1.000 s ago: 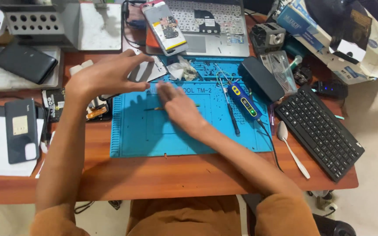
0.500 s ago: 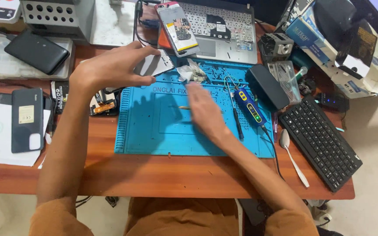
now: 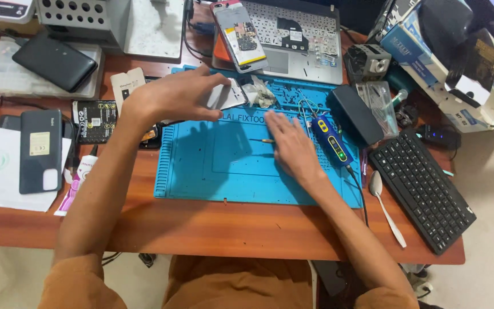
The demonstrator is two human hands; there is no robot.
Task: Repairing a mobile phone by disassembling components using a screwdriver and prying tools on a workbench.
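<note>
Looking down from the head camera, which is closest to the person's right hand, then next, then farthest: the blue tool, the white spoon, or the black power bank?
From the right hand:
1. Blue tool, just to its right on the blue mat.
2. White spoon, farther right, on the wood beside the keyboard.
3. Black power bank, far across at the desk's back left.
</note>
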